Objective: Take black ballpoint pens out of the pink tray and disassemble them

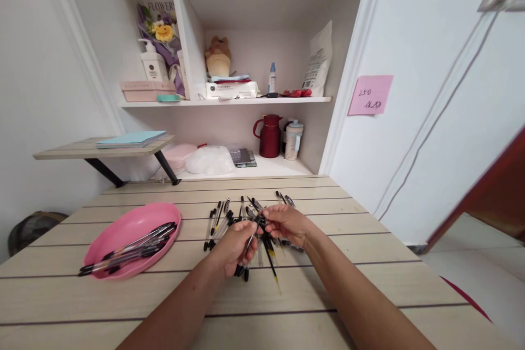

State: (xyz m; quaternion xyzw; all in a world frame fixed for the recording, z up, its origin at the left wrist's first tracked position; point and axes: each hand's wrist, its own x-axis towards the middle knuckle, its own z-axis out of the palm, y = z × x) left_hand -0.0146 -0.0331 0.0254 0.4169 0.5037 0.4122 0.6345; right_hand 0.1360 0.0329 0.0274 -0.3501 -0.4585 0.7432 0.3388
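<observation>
My left hand (238, 241) is closed around a pen (249, 243) with a clear barrel and dark ends, held at a slant above the table. Close beside it, my right hand (286, 223) pinches at the pen's upper end; the fingers hide exactly what they grip there. Under and around both hands lie several loose pen parts: clear barrels with black caps (221, 229), and dark refills (270, 260) with yellowish sections. To the left, a pink oval dish (98, 238) holds several pens (143, 249), some reaching over its rim.
The wood-slat table (348, 284) meets a white shelf unit (254, 101) at the back. A red jug (269, 136) and a speckled cup (293, 141) stand on the bottom shelf. At left, a small raised stand (65, 147) carries blue paper (131, 139). A pink note (371, 95) sticks to the wall.
</observation>
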